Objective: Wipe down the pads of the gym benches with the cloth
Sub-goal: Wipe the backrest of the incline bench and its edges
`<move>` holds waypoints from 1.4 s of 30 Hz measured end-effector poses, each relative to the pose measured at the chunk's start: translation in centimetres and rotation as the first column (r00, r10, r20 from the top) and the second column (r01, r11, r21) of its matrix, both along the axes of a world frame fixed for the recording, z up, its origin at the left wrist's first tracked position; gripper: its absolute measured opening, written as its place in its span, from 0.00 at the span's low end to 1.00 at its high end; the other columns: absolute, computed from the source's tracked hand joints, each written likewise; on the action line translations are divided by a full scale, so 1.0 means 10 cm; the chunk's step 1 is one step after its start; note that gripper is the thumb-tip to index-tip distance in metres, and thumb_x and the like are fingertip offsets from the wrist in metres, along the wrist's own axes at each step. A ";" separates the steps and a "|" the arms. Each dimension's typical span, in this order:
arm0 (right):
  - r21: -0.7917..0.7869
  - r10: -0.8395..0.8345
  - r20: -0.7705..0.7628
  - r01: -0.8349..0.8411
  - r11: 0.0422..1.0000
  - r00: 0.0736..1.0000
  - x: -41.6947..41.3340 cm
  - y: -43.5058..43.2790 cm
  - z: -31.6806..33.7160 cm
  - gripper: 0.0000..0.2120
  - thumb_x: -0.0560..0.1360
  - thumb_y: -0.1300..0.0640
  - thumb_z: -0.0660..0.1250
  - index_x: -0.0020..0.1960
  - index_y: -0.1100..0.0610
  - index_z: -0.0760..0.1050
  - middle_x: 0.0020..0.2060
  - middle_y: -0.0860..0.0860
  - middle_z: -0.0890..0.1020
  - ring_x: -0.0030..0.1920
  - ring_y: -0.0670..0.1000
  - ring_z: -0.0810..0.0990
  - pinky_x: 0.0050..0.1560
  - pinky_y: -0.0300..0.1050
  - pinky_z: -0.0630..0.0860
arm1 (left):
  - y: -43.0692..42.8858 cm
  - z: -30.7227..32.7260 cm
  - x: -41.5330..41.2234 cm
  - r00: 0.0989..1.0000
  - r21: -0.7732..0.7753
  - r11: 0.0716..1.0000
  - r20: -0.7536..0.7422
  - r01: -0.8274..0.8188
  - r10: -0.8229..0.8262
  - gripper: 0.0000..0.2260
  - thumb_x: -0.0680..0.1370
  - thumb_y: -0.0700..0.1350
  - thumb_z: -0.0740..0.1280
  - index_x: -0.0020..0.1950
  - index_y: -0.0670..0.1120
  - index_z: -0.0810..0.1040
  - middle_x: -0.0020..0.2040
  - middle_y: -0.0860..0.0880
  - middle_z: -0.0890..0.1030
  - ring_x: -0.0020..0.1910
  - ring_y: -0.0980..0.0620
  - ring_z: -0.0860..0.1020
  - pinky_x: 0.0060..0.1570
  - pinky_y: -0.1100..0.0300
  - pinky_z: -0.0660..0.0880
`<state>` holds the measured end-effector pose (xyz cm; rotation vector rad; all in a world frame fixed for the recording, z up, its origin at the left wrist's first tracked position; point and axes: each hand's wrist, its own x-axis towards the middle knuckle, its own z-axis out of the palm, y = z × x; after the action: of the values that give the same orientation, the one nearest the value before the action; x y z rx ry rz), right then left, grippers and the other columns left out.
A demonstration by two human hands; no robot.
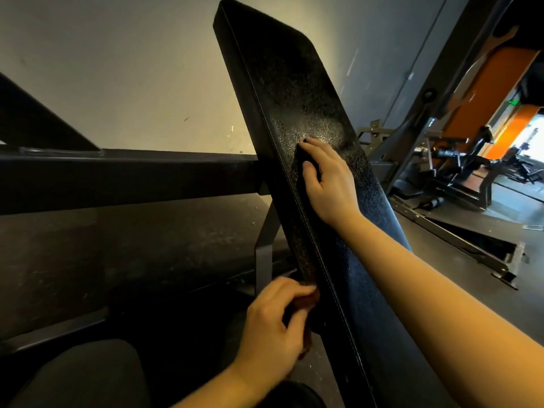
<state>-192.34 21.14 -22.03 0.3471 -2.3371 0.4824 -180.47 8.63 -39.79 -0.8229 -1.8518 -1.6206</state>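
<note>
A long black bench pad [294, 92] with a grained surface tilts up and away from me. My left hand [270, 331] grips a reddish-brown cloth [309, 300] and holds it against the pad's left side edge near the lower end. Most of the cloth is hidden inside the fist. My right hand [329, 184] rests on the pad's top face about halfway up, thumb and forefinger spread toward the left seam. A dark patch lies between them; I cannot tell whether it is shadow or something held.
A dark metal frame beam [123, 178] runs across behind the pad on the left, with a pale wall [132, 69] beyond. A black round seat pad [82, 375] lies at lower left. Orange and black gym machines [471, 136] stand at the right on the dark floor.
</note>
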 end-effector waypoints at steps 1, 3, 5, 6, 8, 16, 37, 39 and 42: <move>0.023 -0.002 0.011 0.002 1.000 1.000 0.00 0.01 0.03 0.20 0.83 0.56 0.60 0.74 0.54 0.73 0.74 0.48 0.73 0.73 0.50 0.69 0.73 0.46 0.64 | -0.04 0.05 -0.09 1.000 -0.023 1.000 -0.018 -0.011 0.010 0.11 0.78 0.43 0.71 0.57 0.57 0.81 0.53 0.61 0.80 0.55 0.57 0.81 0.54 0.55 0.78; 0.085 -0.006 0.053 0.002 0.996 0.999 0.04 0.04 0.10 0.20 0.83 0.55 0.60 0.74 0.54 0.73 0.75 0.49 0.72 0.74 0.51 0.69 0.73 0.46 0.63 | -0.16 0.41 -0.43 0.994 -0.016 0.995 -0.042 -0.100 0.099 0.12 0.76 0.40 0.72 0.56 0.55 0.82 0.52 0.60 0.81 0.54 0.58 0.81 0.55 0.54 0.78; 0.098 -0.007 0.076 -0.001 0.995 0.997 0.13 0.10 0.13 0.19 0.83 0.55 0.62 0.74 0.55 0.73 0.74 0.50 0.72 0.74 0.52 0.69 0.74 0.48 0.65 | -0.29 0.92 -0.82 0.981 0.078 0.978 -0.007 -0.195 0.196 0.11 0.75 0.38 0.73 0.54 0.51 0.83 0.50 0.58 0.83 0.51 0.60 0.81 0.56 0.57 0.78; 0.079 -0.011 0.077 0.005 0.997 0.997 0.21 0.13 0.10 0.19 0.83 0.56 0.63 0.73 0.55 0.74 0.74 0.50 0.72 0.74 0.53 0.70 0.74 0.49 0.66 | -0.36 1.16 -1.02 0.970 0.127 0.962 0.030 -0.242 0.241 0.10 0.75 0.39 0.74 0.54 0.50 0.83 0.49 0.58 0.82 0.49 0.61 0.80 0.56 0.61 0.77; 0.017 -0.016 0.066 0.015 1.000 0.998 0.43 0.20 -0.05 0.19 0.81 0.56 0.64 0.71 0.56 0.76 0.72 0.51 0.74 0.72 0.53 0.72 0.72 0.51 0.69 | -0.47 1.53 -1.33 0.945 0.256 0.913 0.171 -0.317 0.280 0.12 0.77 0.42 0.74 0.58 0.52 0.79 0.49 0.59 0.79 0.48 0.61 0.79 0.52 0.67 0.78; -0.135 -0.043 0.023 0.045 0.990 0.999 0.93 0.34 -0.68 0.19 0.80 0.54 0.61 0.68 0.55 0.78 0.71 0.47 0.74 0.70 0.51 0.74 0.70 0.55 0.71 | -0.39 1.43 -1.28 0.908 0.504 0.813 0.414 -0.291 0.069 0.14 0.77 0.38 0.74 0.59 0.50 0.78 0.53 0.54 0.80 0.52 0.60 0.78 0.53 0.69 0.76; -0.125 -0.111 0.031 0.114 0.986 0.993 0.93 0.28 -0.71 0.20 0.80 0.52 0.59 0.70 0.52 0.77 0.73 0.44 0.73 0.69 0.50 0.73 0.65 0.38 0.62 | -0.27 0.81 -0.33 0.980 0.103 0.994 0.197 -0.047 0.025 0.09 0.73 0.37 0.74 0.48 0.51 0.82 0.42 0.56 0.83 0.44 0.62 0.81 0.46 0.72 0.73; -0.129 -0.108 0.034 0.111 0.985 0.994 0.94 0.28 -0.71 0.20 0.80 0.52 0.59 0.71 0.52 0.76 0.73 0.44 0.72 0.69 0.50 0.73 0.66 0.40 0.64 | -0.34 1.13 -0.75 0.955 0.240 0.951 0.270 -0.193 0.126 0.09 0.75 0.32 0.72 0.50 0.45 0.82 0.43 0.53 0.83 0.45 0.61 0.80 0.50 0.65 0.75; -0.138 -0.100 0.036 0.104 0.985 0.994 0.96 0.28 -0.72 0.20 0.80 0.52 0.59 0.71 0.52 0.76 0.73 0.44 0.72 0.69 0.50 0.73 0.68 0.43 0.65 | -0.37 1.39 -1.08 0.928 0.318 0.906 0.333 -0.278 0.167 0.10 0.78 0.33 0.70 0.57 0.40 0.82 0.53 0.46 0.84 0.54 0.53 0.82 0.59 0.55 0.79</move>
<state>-182.77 23.91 -29.19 0.1536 -2.3206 0.6008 -191.29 4.90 -25.92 -0.2013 -1.6843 -1.9304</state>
